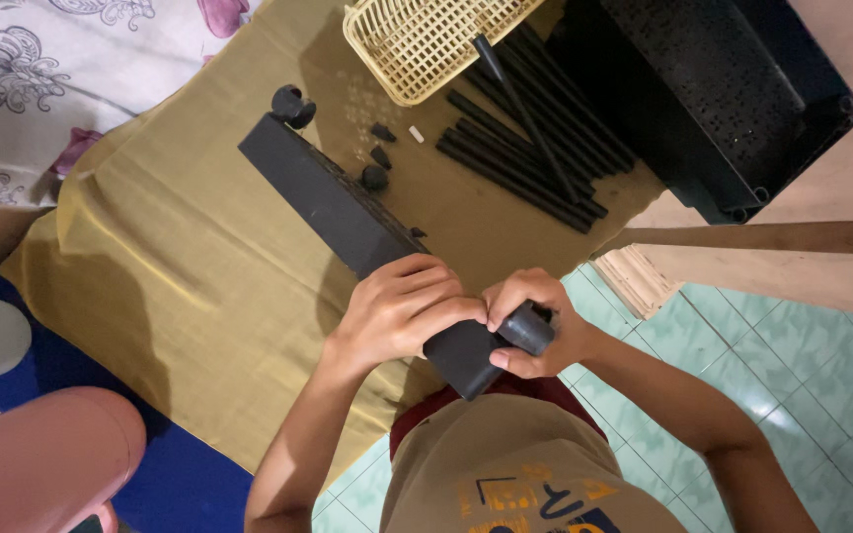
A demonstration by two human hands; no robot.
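Your left hand [402, 311] is closed over the near end of the long black panel [348, 222], fingers curled across its top face just below the middle of the frame. Your right hand [535, 326] is wrapped around a small black cylindrical cap [527, 329], thumb and fingertips pinching it against the panel's near corner; both grips are tight, with no gap showing between fingers and parts. The thumbs of the two hands touch.

The panel is a flat, dark grey-black slab that runs diagonally from your hands up toward the upper left of the frame. At its far corner sits another rounded black fitting [293, 105]. The panel lies over an olive-yellow cloth [199, 266] spread beneath it.

Just right of the panel's far half, a few small black pieces [379, 158] and one small white bit [417, 133] lie loose on the cloth. Further right, a bundle of black tubes [530, 148] lies side by side, one crossing over the rest. A cream woven basket [426, 39] sits at the top centre, and a large black perforated tray [723, 99] fills the upper right.

The cloth to the left of the panel is bare. At lower right, beyond the cloth's edge, is green tiled floor [792, 365].
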